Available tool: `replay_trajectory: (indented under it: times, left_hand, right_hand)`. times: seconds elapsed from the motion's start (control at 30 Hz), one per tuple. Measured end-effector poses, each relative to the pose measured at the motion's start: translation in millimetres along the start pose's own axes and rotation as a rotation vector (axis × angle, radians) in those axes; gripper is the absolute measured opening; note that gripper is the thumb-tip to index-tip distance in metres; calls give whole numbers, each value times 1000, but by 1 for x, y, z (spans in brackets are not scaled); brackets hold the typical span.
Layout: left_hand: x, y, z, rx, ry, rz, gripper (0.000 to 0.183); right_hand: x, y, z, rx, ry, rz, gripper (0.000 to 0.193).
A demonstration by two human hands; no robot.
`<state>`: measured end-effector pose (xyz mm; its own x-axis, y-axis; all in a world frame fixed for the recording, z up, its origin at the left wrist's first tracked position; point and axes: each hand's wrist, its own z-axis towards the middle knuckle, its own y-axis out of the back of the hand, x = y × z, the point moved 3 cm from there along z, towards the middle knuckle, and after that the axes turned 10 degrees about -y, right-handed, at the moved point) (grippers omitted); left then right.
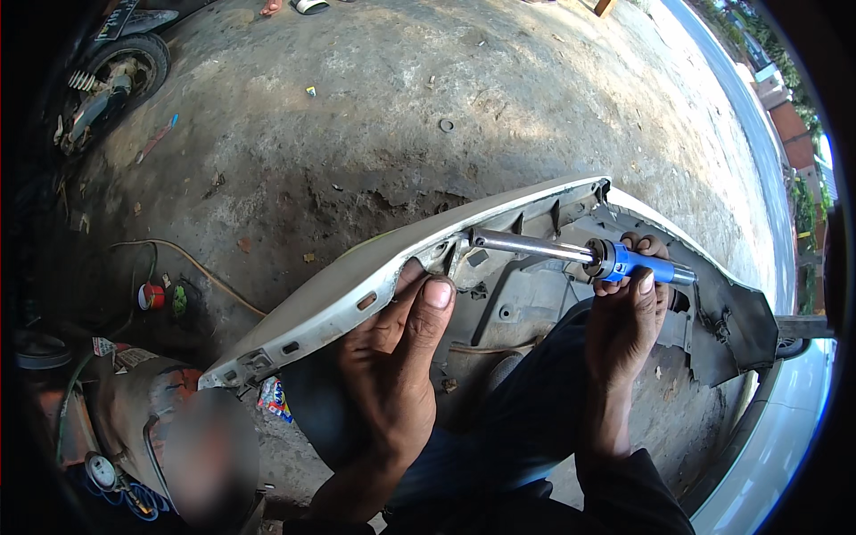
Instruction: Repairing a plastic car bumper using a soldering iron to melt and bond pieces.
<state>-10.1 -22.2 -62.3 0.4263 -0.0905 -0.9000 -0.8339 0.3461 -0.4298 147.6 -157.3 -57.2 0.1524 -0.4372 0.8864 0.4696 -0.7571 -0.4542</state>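
A pale car bumper (392, 241) lies slantwise across my lap, its inner side with slots and ribs facing me. My left hand (397, 357) pinches its near edge, thumb on top and fingers partly hidden behind. In my right hand (629, 312) is a blue-handled tool (655, 265) with a black collar and long steel barrel, the handle gripped between thumb and fingers. The barrel's end reaches the bumper edge just beside my left thumb; whether it touches cannot be told.
A dusty rusty tank (134, 410) with a pressure gauge (102, 471) stands at lower left, near a hose (192, 260) and a red roll (151, 296). A motorcycle wheel (134, 67) is at upper left. A light-coloured car (767, 446) borders the right side. Feet (272, 7) show at the top.
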Motion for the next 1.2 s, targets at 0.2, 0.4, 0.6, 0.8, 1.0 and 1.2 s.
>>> replay_trajectory:
  times: [0.2,0.4,0.6,0.8,1.0,1.2]
  left_hand:
    - [-2,-2,0,1,-10,-2,32]
    - [-1,-2,0,-5,8,-32,31]
    - [-3,-4,0,-13,5,-35,31]
    - [0,0,0,-3,-19,-2,32]
    - [-2,-2,0,-16,-6,-26,31]
    - [-3,-3,0,-20,7,-13,31]
  right_hand:
    - [0,-1,0,-6,-4,6,33]
    - [1,1,0,-4,-3,4,33]
    - [0,-2,-1,15,-8,1,33]
    - [-1,0,-1,17,-16,19,33]
    - [-1,-1,-2,8,-15,17,34]
    - [-1,-1,-1,21,-13,8,35]
